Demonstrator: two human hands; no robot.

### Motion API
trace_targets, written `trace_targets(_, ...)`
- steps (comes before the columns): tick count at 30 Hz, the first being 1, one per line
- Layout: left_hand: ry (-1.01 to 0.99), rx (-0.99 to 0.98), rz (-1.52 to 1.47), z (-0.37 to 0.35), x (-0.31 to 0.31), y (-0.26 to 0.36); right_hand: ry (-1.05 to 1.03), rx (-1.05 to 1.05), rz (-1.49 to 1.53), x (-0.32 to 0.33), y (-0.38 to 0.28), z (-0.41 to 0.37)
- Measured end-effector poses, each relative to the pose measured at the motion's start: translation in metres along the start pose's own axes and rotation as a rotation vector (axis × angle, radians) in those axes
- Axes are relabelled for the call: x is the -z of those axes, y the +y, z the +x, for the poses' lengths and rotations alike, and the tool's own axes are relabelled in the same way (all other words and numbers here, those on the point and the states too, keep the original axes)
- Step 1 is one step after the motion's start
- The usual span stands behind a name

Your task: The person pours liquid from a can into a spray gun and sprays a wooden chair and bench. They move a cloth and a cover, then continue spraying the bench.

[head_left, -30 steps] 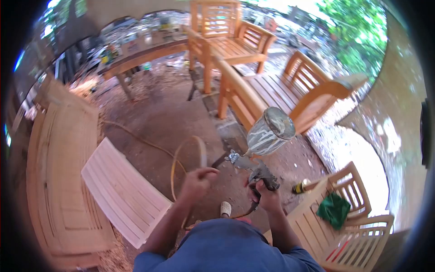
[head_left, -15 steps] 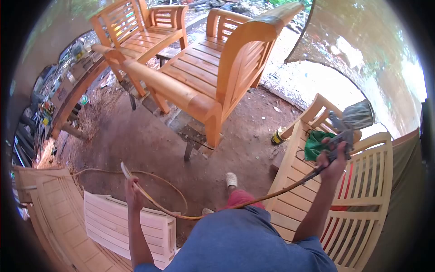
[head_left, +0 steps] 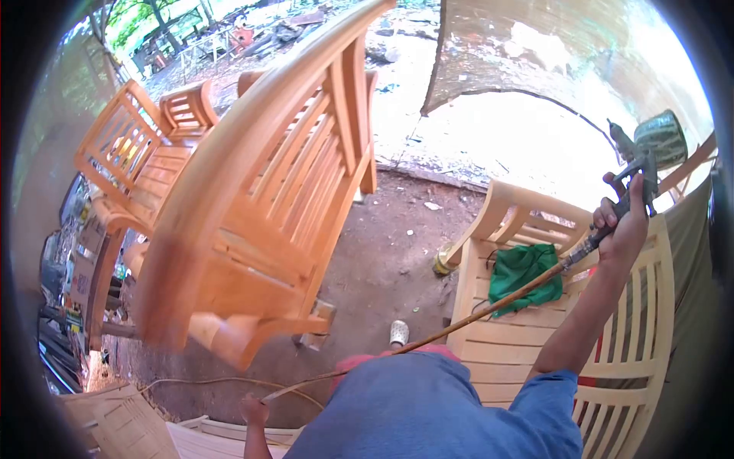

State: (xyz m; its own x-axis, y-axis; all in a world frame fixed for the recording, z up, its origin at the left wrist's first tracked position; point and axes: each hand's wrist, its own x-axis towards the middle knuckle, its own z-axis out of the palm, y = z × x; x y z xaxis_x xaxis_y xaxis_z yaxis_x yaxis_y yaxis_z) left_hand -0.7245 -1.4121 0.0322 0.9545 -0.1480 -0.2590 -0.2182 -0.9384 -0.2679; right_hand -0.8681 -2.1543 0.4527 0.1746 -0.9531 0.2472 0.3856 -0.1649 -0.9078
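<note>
Raised at the far right, my right hand (head_left: 623, 229) is wrapped around the handle of a spray gun (head_left: 646, 170). The gun carries a greenish, paint-smeared cup (head_left: 660, 136). From the handle a yellowish-brown air hose (head_left: 489, 307) runs down and left across my body. Low on the left, my left hand (head_left: 254, 411) is closed around that hose. Under my right arm stands a pale unvarnished wooden bench (head_left: 497, 344) with a green cloth (head_left: 526, 277) on its seat. An orange-brown varnished bench (head_left: 252, 199) rises at left centre, its slatted back toward me.
A varnished armchair (head_left: 157, 172) stands behind the bench at the left. Pale slatted furniture (head_left: 115, 428) lies at lower left. A small tin (head_left: 443, 260) sits by the pale bench's front leg. Sheeting (head_left: 505, 61) hangs at the upper right above the dirt floor (head_left: 390, 237).
My view has shifted, and the varnished bench now looms larger at left. My right hand has carried the spray gun up and outward. My left hand appears lower, still on the hose.
</note>
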Motion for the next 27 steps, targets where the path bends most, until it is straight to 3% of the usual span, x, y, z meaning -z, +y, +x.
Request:
trace_targets(6, -0.566, -0.219, -0.343, 0.065, 0.075, 0.098, -0.065, 0.041, -0.143, -0.058, 0.024, 0.126)
trace_targets(9, -0.902, -0.208, -0.412, 0.101, 0.096, 0.155, -0.137, 0.018, -0.205, -0.102, 0.046, 0.182)
trace_targets(11, -0.972, -0.200, -0.458, 0.127, 0.098, 0.201, -0.176, -0.007, -0.212, -0.129, 0.070, 0.228)
trace_targets(19, -0.908, -0.036, -0.683, 0.239, 0.110, 0.351, -0.366, -0.011, -0.100, -0.257, 0.175, 0.376)
trace_targets(27, -0.829, 0.177, -0.906, 0.298, 0.154, 0.447, -0.568, -0.107, -0.030, -0.383, 0.269, 0.488)
